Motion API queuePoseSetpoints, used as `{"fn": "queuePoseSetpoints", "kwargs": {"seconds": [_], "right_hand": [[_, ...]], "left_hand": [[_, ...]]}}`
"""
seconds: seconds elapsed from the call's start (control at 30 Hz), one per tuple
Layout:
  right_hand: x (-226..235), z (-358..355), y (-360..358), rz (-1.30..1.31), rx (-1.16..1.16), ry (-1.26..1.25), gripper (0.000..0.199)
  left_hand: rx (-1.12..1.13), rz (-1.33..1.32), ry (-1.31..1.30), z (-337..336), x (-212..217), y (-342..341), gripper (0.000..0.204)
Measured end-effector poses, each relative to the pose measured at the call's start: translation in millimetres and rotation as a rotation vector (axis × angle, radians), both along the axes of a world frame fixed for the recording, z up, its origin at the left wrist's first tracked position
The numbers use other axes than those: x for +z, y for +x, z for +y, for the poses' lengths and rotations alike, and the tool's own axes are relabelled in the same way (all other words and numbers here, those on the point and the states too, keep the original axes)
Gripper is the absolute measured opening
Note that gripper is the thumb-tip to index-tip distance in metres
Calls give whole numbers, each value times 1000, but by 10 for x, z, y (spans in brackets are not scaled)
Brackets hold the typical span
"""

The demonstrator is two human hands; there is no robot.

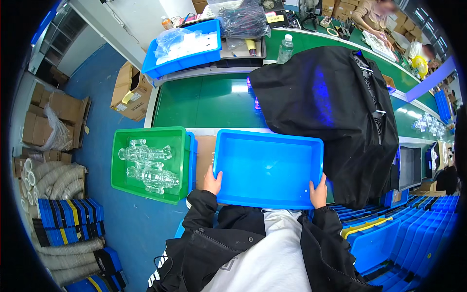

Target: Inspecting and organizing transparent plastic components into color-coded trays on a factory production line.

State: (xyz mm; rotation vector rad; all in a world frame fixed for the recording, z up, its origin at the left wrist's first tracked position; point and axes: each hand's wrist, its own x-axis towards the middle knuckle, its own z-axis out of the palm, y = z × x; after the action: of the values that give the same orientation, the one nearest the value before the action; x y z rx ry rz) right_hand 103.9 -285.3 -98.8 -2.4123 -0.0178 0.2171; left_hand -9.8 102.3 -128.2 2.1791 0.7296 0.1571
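Note:
Between my two hands is an empty blue plastic bin [268, 168], held in front of my body at the edge of the green work surface. My left hand [212, 181] grips its left wall near the lower corner, with the thumb on the rim. On the opposite wall, my right hand [318, 191] grips in the same way. To the left of the bin stands a green plastic bin [184, 160] resting on a blue one. Inside the green bin lie several clear, transparent figure-shaped parts [151, 155].
A black cloth cover [311, 92] drapes over a machine at the right, with violet light at its edge. Beyond the green conveyor [204, 100] sit a blue bin of white parts [182, 65] and a water bottle [285, 48]. Stacked blue bins [374, 238] stand at my right. Co-workers are far right.

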Motion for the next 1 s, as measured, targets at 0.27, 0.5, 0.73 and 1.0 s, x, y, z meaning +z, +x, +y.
{"fn": "queuePoseSetpoints", "kwargs": {"seconds": [0.27, 0.5, 0.73, 1.0], "right_hand": [[29, 32, 2, -16, -21, -40, 54], [45, 24, 11, 2, -7, 1, 55], [-9, 15, 6, -47, 2, -12, 53], [-53, 0, -1, -138, 22, -18, 50]], "left_hand": [[26, 0, 10, -13, 14, 4, 39], [20, 37, -34, -7, 52, 26, 39], [16, 24, -58, 28, -14, 8, 37], [20, 3, -134, 11, 77, 10, 36]]}}
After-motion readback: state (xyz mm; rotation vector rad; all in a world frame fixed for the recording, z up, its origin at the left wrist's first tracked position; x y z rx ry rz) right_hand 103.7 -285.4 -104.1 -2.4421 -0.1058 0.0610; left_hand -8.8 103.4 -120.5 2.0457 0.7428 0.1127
